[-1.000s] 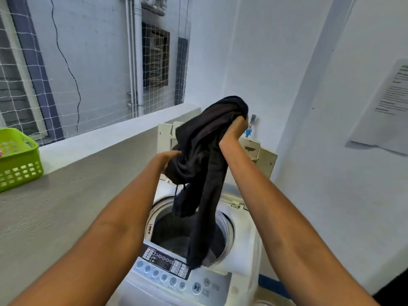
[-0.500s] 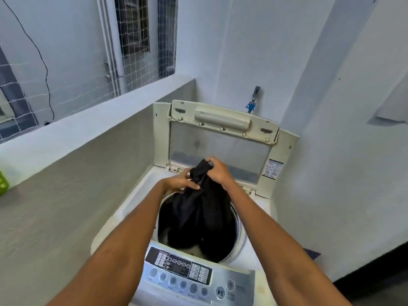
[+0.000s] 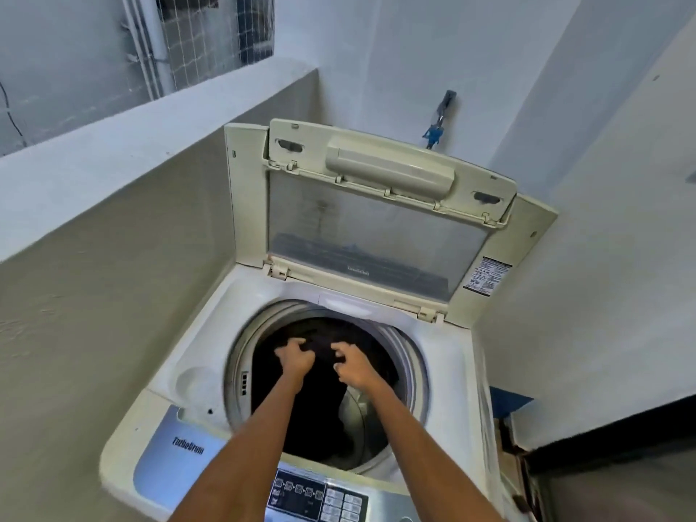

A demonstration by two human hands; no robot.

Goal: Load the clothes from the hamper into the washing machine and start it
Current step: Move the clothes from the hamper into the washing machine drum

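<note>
The white top-loading washing machine [image 3: 196, 356] stands with its lid [image 3: 376, 227] raised against the back wall. A dark garment [image 3: 320, 393] lies inside the steel drum [image 3: 361, 416] and fills most of the opening. My left hand [image 3: 295, 359] and my right hand [image 3: 356, 367] reach into the drum mouth side by side. Both have curled fingers on a raised fold of the dark garment between them. Motion blur hides the fingertips. The control panel [image 3: 320, 495] with its buttons sits at the front edge, under my forearms. The hamper is out of view.
A grey concrete half-wall [image 3: 94, 295] runs close along the machine's left side, with a netted opening [image 3: 211, 32] above it. White walls close in behind and to the right. A blue tap [image 3: 437, 130] is on the back wall. A dark object [image 3: 610, 476] stands at the lower right.
Both hands went from holding the garment high above the machine down into the drum mouth, and the garment now lies inside. My view has tilted down and moved closer; the green basket is gone from view.
</note>
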